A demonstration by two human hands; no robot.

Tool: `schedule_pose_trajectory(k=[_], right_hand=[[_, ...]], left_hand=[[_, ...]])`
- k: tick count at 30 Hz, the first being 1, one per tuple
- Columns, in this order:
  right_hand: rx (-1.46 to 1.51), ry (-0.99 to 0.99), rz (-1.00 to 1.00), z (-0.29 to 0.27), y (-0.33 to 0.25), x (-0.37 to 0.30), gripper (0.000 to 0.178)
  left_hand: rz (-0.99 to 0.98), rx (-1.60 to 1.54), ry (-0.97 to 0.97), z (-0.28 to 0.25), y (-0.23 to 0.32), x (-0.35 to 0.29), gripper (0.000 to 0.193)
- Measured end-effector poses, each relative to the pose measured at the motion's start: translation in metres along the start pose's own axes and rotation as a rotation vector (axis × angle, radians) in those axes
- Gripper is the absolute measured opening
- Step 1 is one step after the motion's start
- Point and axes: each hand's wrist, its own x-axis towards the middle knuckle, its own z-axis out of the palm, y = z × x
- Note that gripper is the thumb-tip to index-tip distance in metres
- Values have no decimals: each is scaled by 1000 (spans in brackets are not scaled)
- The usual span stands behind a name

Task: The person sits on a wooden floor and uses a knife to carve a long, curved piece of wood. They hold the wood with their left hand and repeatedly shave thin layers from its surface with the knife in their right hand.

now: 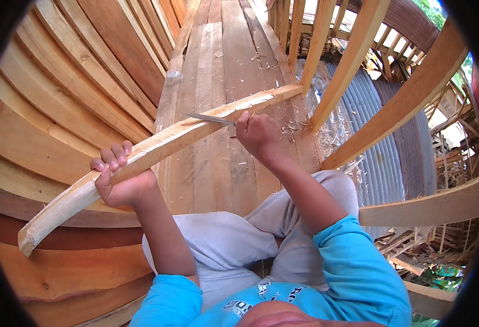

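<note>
A long pale length of timber (182, 132) slants across in front of me, its near end low at the left and its far end by the railing posts at the right. Its upper edge looks rough and freshly cut. My left hand (120, 177) is wrapped round it left of the middle. Closed in a fist, my right hand (258, 134) grips a knife (209, 117), whose handle the fingers hide. The thin blade points left and lies across the timber's edge. My thumb rests at the blade's base.
Wood shavings (291, 129) are scattered over the plank floor (204, 180). A wall of upright boards (76, 71) stands at the left. Wooden posts (354, 60) line the right, with corrugated metal sheets (378, 136) beyond and below. A small clear object (174, 78) sits near the wall.
</note>
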Motion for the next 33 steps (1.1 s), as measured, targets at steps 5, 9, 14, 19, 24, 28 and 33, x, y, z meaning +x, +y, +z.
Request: schedule_pose_trajectory(k=[5, 9, 14, 19, 24, 28, 33], right_hand=[[-57, -45, -71, 7, -23, -23, 51], [-8, 138, -9, 14, 12, -2, 52], [-34, 66, -68, -1, -5, -2, 52], [-67, 38, -138, -13, -25, -16, 55], [-28, 138, -17, 3, -12, -4, 55], [-18, 213, -92, -1, -1, 11, 51], [-107, 134, -78, -12, -16, -7, 49]], left_hand=[[-18, -10, 150, -11, 0, 6, 14], [-18, -6, 129, 9, -3, -2, 15], [-6, 26, 177, 10, 0, -6, 17], [3, 49, 225, 18, -3, -10, 19], [-20, 50, 171, 22, -3, -17, 15], [-22, 71, 139, 30, -6, -25, 17], [-31, 79, 120, 23, -7, -19, 18]])
